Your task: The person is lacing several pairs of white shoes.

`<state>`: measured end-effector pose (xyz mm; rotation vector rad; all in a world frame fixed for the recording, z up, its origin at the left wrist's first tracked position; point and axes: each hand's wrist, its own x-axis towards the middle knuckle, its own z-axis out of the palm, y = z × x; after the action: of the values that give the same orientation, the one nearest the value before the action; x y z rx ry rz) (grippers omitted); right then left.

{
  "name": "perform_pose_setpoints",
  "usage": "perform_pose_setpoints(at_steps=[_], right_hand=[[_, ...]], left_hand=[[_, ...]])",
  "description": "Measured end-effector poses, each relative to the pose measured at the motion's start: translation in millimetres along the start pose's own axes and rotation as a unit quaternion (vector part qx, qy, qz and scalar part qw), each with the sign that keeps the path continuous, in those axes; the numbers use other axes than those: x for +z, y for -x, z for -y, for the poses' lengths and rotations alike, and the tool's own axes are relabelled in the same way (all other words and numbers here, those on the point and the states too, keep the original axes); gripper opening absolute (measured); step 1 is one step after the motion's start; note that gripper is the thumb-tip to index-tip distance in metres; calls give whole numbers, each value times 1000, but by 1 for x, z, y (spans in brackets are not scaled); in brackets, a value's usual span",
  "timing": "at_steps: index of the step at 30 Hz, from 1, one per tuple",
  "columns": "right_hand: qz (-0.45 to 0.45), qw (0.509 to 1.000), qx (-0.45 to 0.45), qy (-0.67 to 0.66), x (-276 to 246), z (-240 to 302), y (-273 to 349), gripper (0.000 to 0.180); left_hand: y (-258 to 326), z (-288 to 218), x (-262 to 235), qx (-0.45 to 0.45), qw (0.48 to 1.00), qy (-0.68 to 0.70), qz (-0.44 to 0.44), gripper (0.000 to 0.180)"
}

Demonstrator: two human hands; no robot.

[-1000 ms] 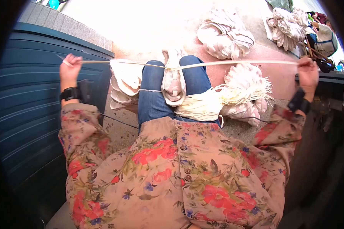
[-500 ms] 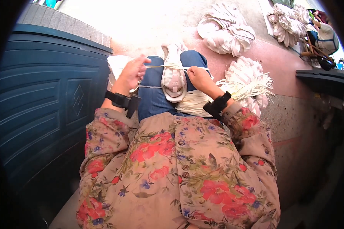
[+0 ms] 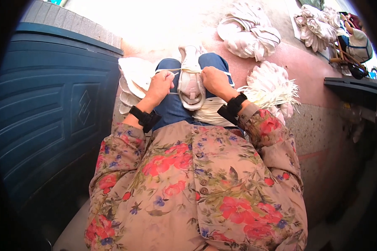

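Pinching pale lace (image 3: 171, 70) with left hand (image 3: 161, 85) over left leg of jeans (image 3: 170, 110) | curling right hand (image 3: 216, 80) over right leg, cannot tell on what | between both legs: pinkish-white shoe (image 3: 192, 88), dotted patch, rounded near end | right of jeans: whitish fringed bundle (image 3: 269, 83)

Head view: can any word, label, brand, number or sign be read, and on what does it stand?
None can be read.
Pale shoe: no legible lettering.
Blue panel: a raised diamond pattern, no letters.
Clutter at the upper right: too small to tell.
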<state>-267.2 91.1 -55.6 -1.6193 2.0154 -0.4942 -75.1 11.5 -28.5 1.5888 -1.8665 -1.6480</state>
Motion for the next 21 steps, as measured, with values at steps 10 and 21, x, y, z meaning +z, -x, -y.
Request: perform_pose_setpoints(at_steps=[10, 21], right_hand=[[-33, 929, -248, 271, -6, 8, -5, 4], [-167, 960, -145, 172, -8, 8, 2, 7]], left_hand=[[-18, 17, 16, 145, 969, -174, -93, 19], [-13, -8, 20, 133, 950, -259, -116, 21]])
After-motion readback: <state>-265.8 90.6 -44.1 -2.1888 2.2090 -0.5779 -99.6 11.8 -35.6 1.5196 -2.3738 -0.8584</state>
